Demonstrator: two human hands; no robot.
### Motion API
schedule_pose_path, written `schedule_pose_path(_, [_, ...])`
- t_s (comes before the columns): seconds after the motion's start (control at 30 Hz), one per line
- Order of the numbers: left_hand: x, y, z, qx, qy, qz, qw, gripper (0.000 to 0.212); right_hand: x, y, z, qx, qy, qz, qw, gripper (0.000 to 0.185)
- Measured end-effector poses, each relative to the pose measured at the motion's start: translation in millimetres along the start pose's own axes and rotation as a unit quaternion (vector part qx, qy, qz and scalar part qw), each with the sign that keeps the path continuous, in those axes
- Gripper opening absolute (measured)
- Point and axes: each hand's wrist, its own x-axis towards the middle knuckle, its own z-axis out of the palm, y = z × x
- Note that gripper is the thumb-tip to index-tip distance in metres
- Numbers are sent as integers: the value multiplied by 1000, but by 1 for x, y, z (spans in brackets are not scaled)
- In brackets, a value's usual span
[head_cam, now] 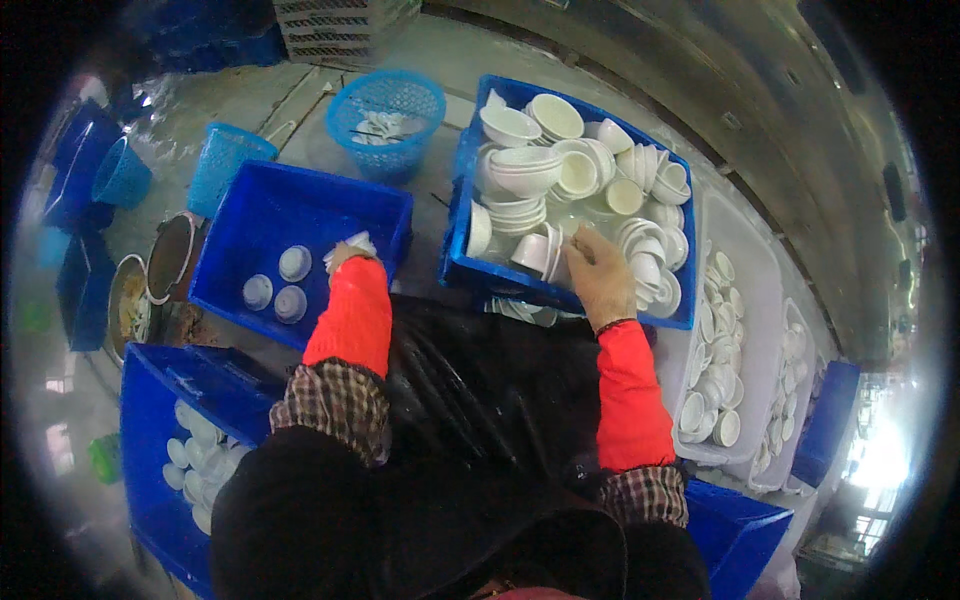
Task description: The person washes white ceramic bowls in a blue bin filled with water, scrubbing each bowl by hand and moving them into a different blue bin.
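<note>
My left hand (346, 255) is inside a blue plastic crate (300, 178), closed around small white dishes (363, 241) whose exact kind is partly hidden by the fingers. Beside it in that crate stand several white cups or small bowls (291, 303), bottoms up. My right hand (600, 274) reaches over the near wall of another blue crate (517, 279), which is crowded with white bowls (525, 169) and holds some water. Its fingers are bent beside tilted white bowls (534, 252); whether they grip one cannot be told.
A light-blue perforated basket (386, 161) with white pieces stands between the crates, beyond them. White tubs of small dishes (757, 262) are at the right. A blue crate with white dishes (202, 469) lies lower left. Metal equipment (750, 90) runs along the upper right.
</note>
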Motion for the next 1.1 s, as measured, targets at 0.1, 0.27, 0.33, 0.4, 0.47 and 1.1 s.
schedule_pose_path(0.1, [-37,5,-21,-140,-65,-132,979,42,-2,-9,19,-81,67,-67,992,54])
schedule_pose_path(0.27, [-74,50,-76,-600,239,-104,756,39,-15,-28,7,-36,-161,92,982,79])
schedule_pose_path(0.33, [-95,89,-117,-765,275,0,582,38,-20,-9,4,-84,-54,82,992,65])
schedule_pose_path(0.4, [-131,122,-147,-839,228,76,488,38,-22,24,-11,-90,3,91,992,58])
schedule_pose_path(0.47, [-173,143,-179,-865,134,144,461,44,-19,36,-24,-65,21,95,993,54])
schedule_pose_path(1.1, [-190,166,-144,-795,-215,237,515,63,-55,-20,-40,256,1,57,965,48])
